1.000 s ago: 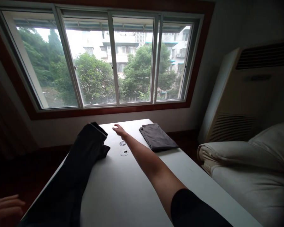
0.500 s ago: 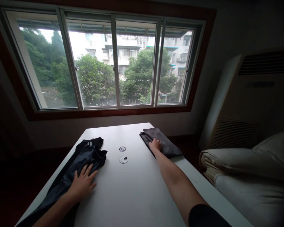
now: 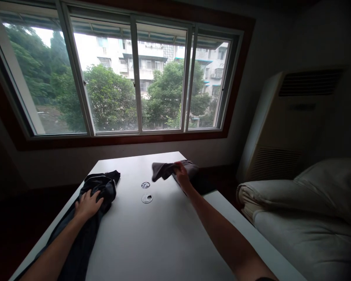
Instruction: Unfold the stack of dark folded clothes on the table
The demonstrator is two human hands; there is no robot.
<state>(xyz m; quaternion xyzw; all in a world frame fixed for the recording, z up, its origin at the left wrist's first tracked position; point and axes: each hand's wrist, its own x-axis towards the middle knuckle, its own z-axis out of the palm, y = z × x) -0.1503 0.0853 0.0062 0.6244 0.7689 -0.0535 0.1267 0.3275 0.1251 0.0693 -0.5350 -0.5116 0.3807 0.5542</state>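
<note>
"Fingers of the left hand lay slightly spread on the dark garment, along the left of the table. Why?"

"Seemingly to steady it. The right hand's were clamped on grey cloth, far right; gripped partway along, its loose end drooped."

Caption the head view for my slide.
Left hand rests on a long dark-blue fabric garment; right hand holds grey cloth over a white table.
</note>
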